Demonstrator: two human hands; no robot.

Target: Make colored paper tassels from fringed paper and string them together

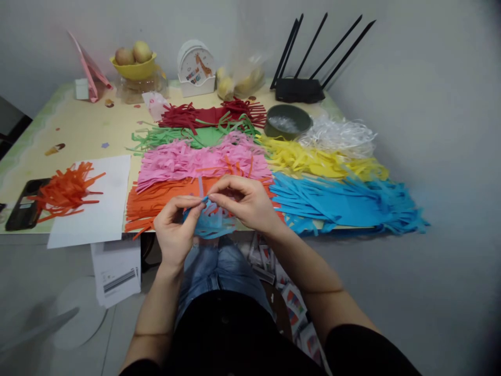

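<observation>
A blue tissue-paper tassel (215, 223) hangs between my hands, its cut strips drooping at the table's front edge. My left hand (178, 224) pinches the tassel's top end between thumb and forefinger. Close against it, my right hand (246, 201) is also closed in a pinch at that same blue tip. Right behind my hands lies a stack of orange fringed tissue paper (164, 201), with pink fringed paper (199, 162) beyond it. A blue fringed stack (332, 201) spreads out on the right. On the left, a finished-looking orange tassel (70, 188) rests on white paper (99, 209).
Green (207, 137), dark red (211, 116) and yellow fringed paper (321, 163) lie farther back. A dark round bowl (288, 122) stands beside clear strings (340, 136). At the back are a black router (299, 90) and a yellow fruit bowl (135, 70). A phone (23, 209) lies left.
</observation>
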